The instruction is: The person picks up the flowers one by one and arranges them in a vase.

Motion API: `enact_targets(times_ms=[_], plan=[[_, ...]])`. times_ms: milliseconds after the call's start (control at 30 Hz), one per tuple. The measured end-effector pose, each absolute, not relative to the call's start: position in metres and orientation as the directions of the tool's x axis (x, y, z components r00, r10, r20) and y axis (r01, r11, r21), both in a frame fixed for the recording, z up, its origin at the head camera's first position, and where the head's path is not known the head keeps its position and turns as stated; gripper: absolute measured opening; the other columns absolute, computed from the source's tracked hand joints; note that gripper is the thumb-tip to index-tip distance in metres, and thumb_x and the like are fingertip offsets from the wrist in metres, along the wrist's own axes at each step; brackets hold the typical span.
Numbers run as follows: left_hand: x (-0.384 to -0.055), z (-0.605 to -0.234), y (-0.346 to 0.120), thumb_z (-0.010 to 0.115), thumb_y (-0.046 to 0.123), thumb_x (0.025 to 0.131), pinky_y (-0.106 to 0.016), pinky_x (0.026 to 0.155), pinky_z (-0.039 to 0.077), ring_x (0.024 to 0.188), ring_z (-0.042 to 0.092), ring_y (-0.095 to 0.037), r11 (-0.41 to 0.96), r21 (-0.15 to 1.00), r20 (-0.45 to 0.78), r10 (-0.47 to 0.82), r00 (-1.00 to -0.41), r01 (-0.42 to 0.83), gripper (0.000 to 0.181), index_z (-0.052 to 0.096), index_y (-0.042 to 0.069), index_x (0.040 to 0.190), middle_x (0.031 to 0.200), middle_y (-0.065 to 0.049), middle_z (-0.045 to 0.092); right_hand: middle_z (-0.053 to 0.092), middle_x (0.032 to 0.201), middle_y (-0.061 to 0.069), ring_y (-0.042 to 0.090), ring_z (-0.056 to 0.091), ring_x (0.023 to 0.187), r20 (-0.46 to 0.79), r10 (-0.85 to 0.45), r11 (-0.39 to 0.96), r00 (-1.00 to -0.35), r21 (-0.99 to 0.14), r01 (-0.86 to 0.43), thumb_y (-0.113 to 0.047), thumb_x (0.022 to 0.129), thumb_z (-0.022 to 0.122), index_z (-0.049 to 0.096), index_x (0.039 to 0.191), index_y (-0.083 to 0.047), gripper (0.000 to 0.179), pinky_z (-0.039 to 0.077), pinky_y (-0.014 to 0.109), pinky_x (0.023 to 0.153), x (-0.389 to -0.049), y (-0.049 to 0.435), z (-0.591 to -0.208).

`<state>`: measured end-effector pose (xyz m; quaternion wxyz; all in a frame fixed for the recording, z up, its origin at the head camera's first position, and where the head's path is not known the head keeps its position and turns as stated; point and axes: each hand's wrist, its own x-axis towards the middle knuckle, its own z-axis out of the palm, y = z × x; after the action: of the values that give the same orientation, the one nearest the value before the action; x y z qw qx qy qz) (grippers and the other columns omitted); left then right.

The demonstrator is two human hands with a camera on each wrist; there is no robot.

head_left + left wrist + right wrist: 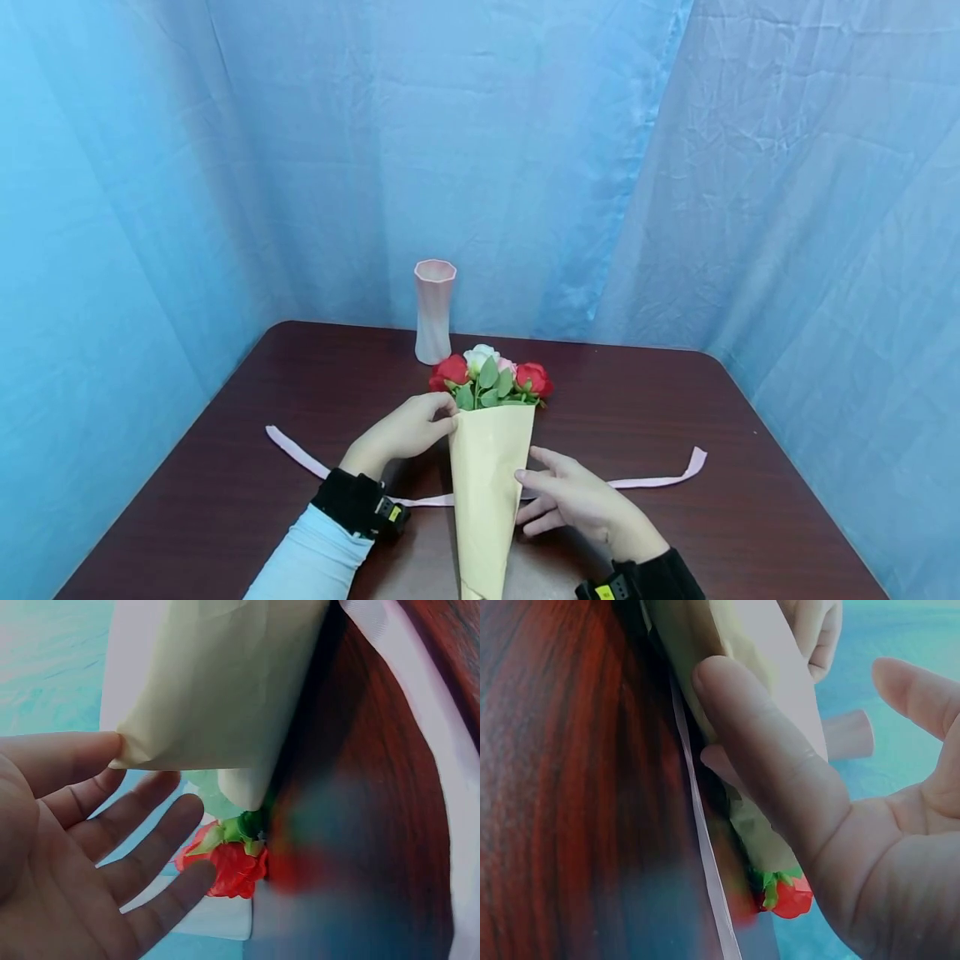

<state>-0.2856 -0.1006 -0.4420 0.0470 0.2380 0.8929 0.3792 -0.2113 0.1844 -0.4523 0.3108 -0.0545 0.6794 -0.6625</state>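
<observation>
A bouquet of red, white and pink flowers with green leaves [487, 373] lies on the table, wrapped in a cream paper cone [489, 483]. My left hand [411, 429] pinches the upper left edge of the paper between thumb and forefinger, the other fingers spread in the left wrist view. On the cone's right side is my right hand [576, 498], fingers extended and apart, fingertips right at the paper's edge. A pale pink ribbon [660, 482] runs crosswise under the cone, its middle hidden by the paper, and sticks out on both sides.
Behind the flowers stands a tall pink and white vase [433, 321], near the far edge of the dark wooden table [637, 392]. Blue cloth [487, 167] hangs around the back and sides.
</observation>
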Motion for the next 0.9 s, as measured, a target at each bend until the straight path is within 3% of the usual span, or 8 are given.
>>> enact_targets(times_ms=[167,367,900], plan=[[-0.284,-0.437,-0.099,0.062,0.016,0.101,-0.035,0.079,0.050,0.084,0.057,-0.015,0.567,0.711,0.149,0.456,-0.877,0.415,0.005,0.064,0.016,0.097,0.087,0.006,0.062,0.048,0.145,0.030,0.039,0.072,0.096,-0.346,-0.497,0.108,-0.796,-0.935,0.338,-0.032,0.104,0.061,0.001,0.157,0.010,0.090,0.060,0.050,0.077,-0.212,0.185,-0.452],[-0.280,-0.429,-0.096,0.064,0.016,0.101,-0.033,0.071,0.050,0.080,0.056,-0.015,0.546,0.719,0.189,0.442,-0.877,0.430,0.003,0.066,0.017,0.099,0.087,0.005,0.062,0.047,0.146,0.030,0.038,0.071,0.096,-0.346,-0.503,0.095,-0.792,-0.933,0.347,-0.032,0.104,0.060,0.001,0.157,0.008,0.089,0.060,0.050,0.078,-0.213,0.186,-0.453],[-0.273,-0.427,-0.117,0.067,0.019,0.099,-0.031,0.061,0.051,0.070,0.056,-0.015,0.572,0.717,0.155,0.425,-0.892,0.397,0.004,0.069,0.016,0.096,0.079,0.004,0.061,0.040,0.150,0.033,0.040,0.071,0.097,-0.345,-0.501,0.101,-0.794,-0.934,0.343,-0.032,0.105,0.058,0.000,0.157,0.008,0.089,0.060,0.051,0.079,-0.212,0.187,-0.452]])
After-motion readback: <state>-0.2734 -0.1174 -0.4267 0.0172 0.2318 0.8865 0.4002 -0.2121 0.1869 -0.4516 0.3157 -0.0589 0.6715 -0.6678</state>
